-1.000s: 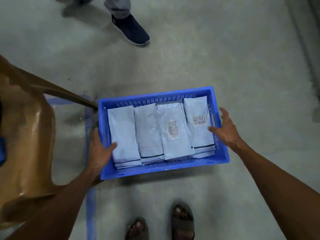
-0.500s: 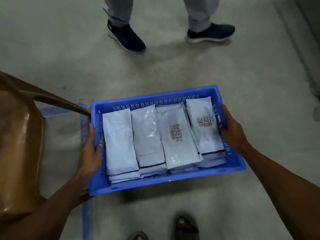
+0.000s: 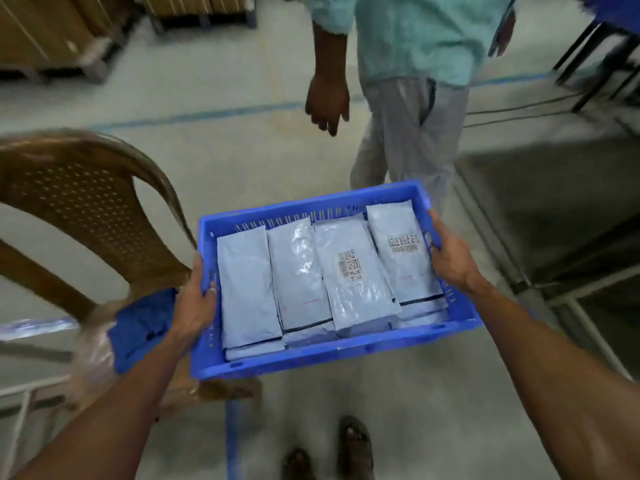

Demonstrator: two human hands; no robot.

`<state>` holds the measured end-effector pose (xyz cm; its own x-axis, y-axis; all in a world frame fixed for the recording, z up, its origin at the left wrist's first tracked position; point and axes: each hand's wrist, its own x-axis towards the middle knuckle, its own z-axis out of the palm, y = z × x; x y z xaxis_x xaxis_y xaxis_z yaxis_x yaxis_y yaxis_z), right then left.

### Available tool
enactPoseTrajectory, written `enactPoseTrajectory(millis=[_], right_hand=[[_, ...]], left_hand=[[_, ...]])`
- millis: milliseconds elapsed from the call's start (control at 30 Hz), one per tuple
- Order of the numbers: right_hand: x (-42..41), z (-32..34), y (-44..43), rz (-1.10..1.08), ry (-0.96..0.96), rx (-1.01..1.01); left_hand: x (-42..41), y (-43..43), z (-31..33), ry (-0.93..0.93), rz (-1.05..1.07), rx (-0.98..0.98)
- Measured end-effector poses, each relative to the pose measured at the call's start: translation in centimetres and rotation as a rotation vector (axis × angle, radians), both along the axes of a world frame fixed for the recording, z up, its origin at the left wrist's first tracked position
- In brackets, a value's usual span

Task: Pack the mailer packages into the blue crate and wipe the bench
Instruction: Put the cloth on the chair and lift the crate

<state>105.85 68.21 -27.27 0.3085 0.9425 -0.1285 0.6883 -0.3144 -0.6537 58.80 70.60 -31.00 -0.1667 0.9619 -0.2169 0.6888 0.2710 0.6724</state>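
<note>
You hold the blue crate by its two short ends, level in front of you and above your sandalled feet. Your left hand clamps the left wall, thumb hooked over the rim to the inside, fingers hidden on the outside. Your right hand wraps the right rim, fingers curled over the edge at the handle slot. The mailer packages lie flat inside the crate between both hands, four rows side by side, stacked in layers. The two right rows show barcode labels on top. The rightmost row sits just beside your right fingers. A brown plastic chair stands at your left, touching or nearly touching the crate's left end. A blue cloth in clear plastic sits on it, just beside your left wrist. Another person stands right behind the crate's far wall. A metal table is to the right, blurred. Cardboard boxes are far left, well apart.
</note>
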Motion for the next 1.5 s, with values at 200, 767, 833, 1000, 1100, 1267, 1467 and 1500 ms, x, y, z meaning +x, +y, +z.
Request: enactPoseTrajectory(millis=[200,767,833,1000,1100,1267,1467,1500], right_hand=[[-3.3,16.0,-4.3,0.067,-0.048,0.051],[-31.6,37.1,-18.0,0.789,0.101,0.281],[-36.5,38.6,-20.5,0.917,0.096,0.312],[-48.7,40.8,-30.2,1.181,0.221,0.313],[-55.9,41.1,-36.9,1.374,0.292,0.364],[-65.8,41.8,-51.5,1.598,0.321,0.294],[-72.8,42.4,-68.4,1.736,0.242,0.247],[-73.8,42.3,-70.5,1.738,0.231,0.242]], left_hand=[[-5.8,-4.4,17.8,-0.049,0.003,0.119],[-25.7,-49.1,43.6,0.088,0.626,0.398],[-26.6,-56.4,45.2,0.100,0.735,0.402],[-28.1,-75.9,46.8,0.080,1.053,0.410],[-27.3,-87.1,46.9,0.079,1.225,0.438],[-25.8,-104.6,46.3,0.116,1.463,0.478],[-26.9,-121.8,45.2,0.085,1.612,0.444],[-27.4,-124.1,45.0,0.084,1.619,0.434]])
